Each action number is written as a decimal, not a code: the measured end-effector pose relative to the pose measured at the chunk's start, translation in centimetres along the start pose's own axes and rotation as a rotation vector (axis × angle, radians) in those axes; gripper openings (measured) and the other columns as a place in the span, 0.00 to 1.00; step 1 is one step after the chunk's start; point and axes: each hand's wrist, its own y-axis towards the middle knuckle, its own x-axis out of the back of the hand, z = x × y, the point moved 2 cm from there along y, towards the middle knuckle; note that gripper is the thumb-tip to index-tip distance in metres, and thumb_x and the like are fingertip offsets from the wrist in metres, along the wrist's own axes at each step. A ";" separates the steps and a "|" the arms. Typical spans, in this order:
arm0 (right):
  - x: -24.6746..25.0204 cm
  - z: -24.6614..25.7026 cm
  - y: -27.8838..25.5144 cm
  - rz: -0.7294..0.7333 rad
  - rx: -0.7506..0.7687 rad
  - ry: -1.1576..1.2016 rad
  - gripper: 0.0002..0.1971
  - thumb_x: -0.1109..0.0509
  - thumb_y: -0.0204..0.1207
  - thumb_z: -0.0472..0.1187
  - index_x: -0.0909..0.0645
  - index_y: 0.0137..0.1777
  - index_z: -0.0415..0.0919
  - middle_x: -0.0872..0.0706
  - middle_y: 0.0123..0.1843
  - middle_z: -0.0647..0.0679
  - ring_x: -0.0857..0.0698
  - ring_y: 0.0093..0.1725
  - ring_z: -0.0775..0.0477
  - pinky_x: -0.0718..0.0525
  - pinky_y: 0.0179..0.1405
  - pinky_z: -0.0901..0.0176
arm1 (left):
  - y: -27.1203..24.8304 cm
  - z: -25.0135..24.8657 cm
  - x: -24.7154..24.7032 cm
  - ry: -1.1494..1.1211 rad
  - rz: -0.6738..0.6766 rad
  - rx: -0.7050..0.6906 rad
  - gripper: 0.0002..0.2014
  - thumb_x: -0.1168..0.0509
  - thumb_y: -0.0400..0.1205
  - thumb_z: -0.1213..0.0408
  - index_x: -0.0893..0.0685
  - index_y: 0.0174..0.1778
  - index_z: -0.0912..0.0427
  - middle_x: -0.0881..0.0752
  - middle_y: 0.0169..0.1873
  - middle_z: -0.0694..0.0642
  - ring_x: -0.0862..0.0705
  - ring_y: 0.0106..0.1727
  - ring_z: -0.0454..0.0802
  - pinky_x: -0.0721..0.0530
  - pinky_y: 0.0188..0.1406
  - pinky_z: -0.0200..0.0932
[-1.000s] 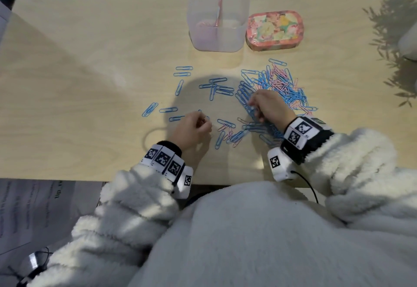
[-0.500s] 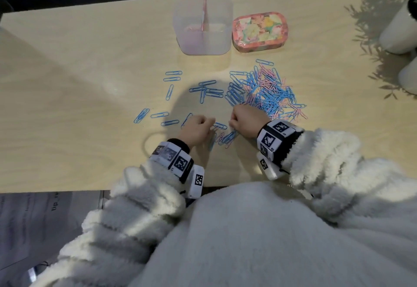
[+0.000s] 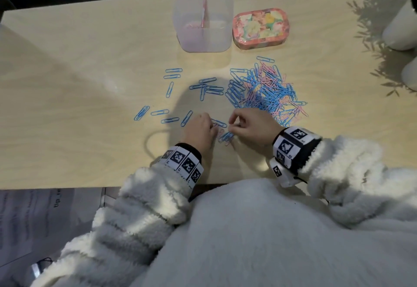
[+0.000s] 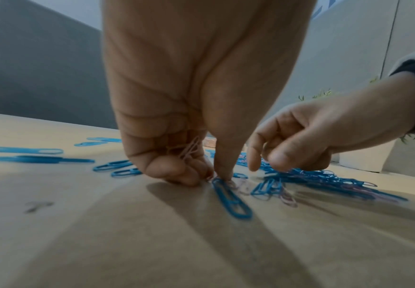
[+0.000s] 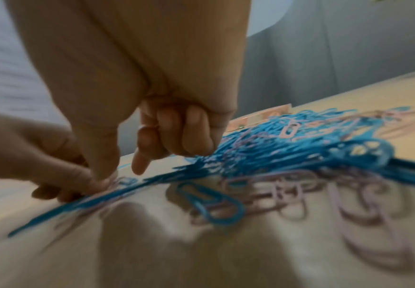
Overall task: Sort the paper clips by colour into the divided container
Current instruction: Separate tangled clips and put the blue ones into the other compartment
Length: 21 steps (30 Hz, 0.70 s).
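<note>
The left hand (image 4: 176, 120) keeps a grip on a few pink clips (image 4: 189, 151) tucked in its curled fingers while its thumb presses the end of a blue clip (image 4: 231, 198) flat on the worktop (image 3: 79, 83); the right hand (image 3: 250, 129), just beside it, has its fingers curled with thumb and forefinger pinched, apparently on something thin, though blur hides what. The mixed heap of blue and pink paper clips (image 3: 266, 90) lies just beyond the right hand, with single blue ones (image 3: 172, 76) spread flat to the left. The clear divided container (image 3: 203, 38), with a pink partition, stands further back, beside a floral tin (image 3: 260, 27).
</note>
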 end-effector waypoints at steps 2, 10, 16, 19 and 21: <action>-0.8 0.3 -0.2 0.031 0.046 -0.122 0.09 0.30 0.72 0.48 0.19 0.50 0.49 0.19 0.37 0.53 0.19 0.45 0.46 0.29 0.40 0.58 | 0.0 0.2 0.1 -0.008 0.004 -0.030 0.11 0.42 0.83 0.64 0.25 0.54 0.70 0.21 0.55 0.67 0.23 0.58 0.62 0.30 0.51 0.48; 1.2 -1.0 0.7 -0.084 -0.021 -0.122 0.07 0.35 0.78 0.43 0.20 0.52 0.44 0.18 0.41 0.48 0.18 0.51 0.40 0.29 0.42 0.55 | -0.8 0.2 0.1 -0.002 -0.081 -0.075 0.14 0.38 0.81 0.57 0.23 0.51 0.67 0.21 0.53 0.63 0.22 0.54 0.60 0.30 0.48 0.45; 0.0 0.6 -0.9 -0.107 0.083 -0.155 0.08 0.34 0.75 0.46 0.18 0.52 0.48 0.17 0.40 0.48 0.17 0.50 0.42 0.27 0.43 0.54 | -0.8 -0.3 -0.3 0.009 -0.045 -0.049 0.13 0.37 0.81 0.59 0.23 0.52 0.67 0.22 0.54 0.64 0.22 0.57 0.62 0.26 0.54 0.53; -1.3 1.3 -0.7 0.021 0.111 -0.213 0.08 0.32 0.74 0.46 0.19 0.50 0.46 0.14 0.49 0.46 0.18 0.54 0.42 0.28 0.43 0.55 | -0.7 -0.7 -0.4 0.120 -0.017 -0.090 0.13 0.41 0.83 0.61 0.24 0.55 0.68 0.22 0.57 0.65 0.23 0.59 0.62 0.28 0.54 0.50; -1.7 1.1 -0.3 0.106 0.100 -0.236 0.07 0.34 0.76 0.45 0.21 0.51 0.44 0.14 0.52 0.44 0.18 0.56 0.40 0.24 0.47 0.53 | -0.6 -1.2 -0.5 0.299 -0.004 -0.142 0.13 0.45 0.85 0.61 0.26 0.58 0.68 0.22 0.59 0.64 0.22 0.60 0.62 0.26 0.52 0.50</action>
